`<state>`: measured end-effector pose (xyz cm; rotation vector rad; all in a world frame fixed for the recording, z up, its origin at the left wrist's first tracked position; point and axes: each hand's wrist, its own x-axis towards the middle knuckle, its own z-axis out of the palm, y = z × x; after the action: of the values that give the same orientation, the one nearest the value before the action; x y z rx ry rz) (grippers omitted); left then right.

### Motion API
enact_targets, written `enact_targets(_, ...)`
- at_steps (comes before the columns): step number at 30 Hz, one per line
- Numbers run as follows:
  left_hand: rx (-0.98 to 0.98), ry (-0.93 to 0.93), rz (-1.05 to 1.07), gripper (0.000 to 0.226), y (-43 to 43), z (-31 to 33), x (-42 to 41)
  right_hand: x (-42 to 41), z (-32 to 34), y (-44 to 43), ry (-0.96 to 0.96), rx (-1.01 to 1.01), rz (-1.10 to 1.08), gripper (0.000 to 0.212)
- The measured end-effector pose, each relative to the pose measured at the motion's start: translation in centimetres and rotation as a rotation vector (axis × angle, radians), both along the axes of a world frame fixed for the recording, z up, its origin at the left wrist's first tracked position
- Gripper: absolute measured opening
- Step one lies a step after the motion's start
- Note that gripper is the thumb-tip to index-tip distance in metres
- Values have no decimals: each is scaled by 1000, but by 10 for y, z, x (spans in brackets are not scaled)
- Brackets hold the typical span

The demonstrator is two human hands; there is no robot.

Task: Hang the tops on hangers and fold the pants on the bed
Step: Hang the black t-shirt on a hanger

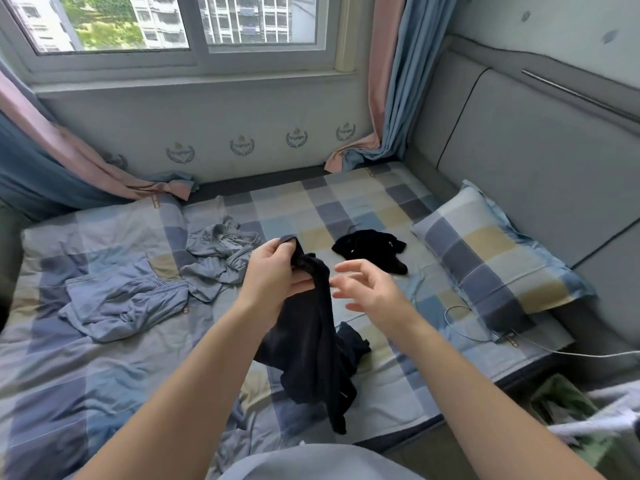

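Broadly: checked bed (104,375) fills view, matching pillow (491,258) at right end. Grey-blue clothes (128,303) lie crumpled at left. Dark navy garment (308,341) hangs above bed's near side, lower end draped on sheet, upper end bunched in left grip (273,275), fingers curled round fabric. Small black garment (370,247) lies near pillow. Right grip (370,292) wide, fingers spread, holding nothing, just beside navy cloth. Thin white cable (457,313) beside pillow.

two dark garments (308,341) (372,249), two grey-blue garments (221,254) (128,303), one pillow (491,258) — two hands (277,271) (367,289).
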<state>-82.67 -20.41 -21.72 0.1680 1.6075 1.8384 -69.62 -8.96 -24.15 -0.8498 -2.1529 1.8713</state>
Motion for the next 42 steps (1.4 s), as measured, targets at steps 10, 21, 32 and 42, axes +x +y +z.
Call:
enact_targets(10,166,-60,-7,22,5,27,9,6,-80,-11,-257,271,-26,32)
enact_targets(21,211,-104,95,18,-5,12,-22,55,-140,55,-492,238,-204,34)
enact_targets(32,-338,99,-457,14,-8,-45,9,7,-21,37,-148,-294,-400,27)
enact_targets(42,-408,366,-749,63,3,-78,42,2,55,14,106,-362,-314,36)
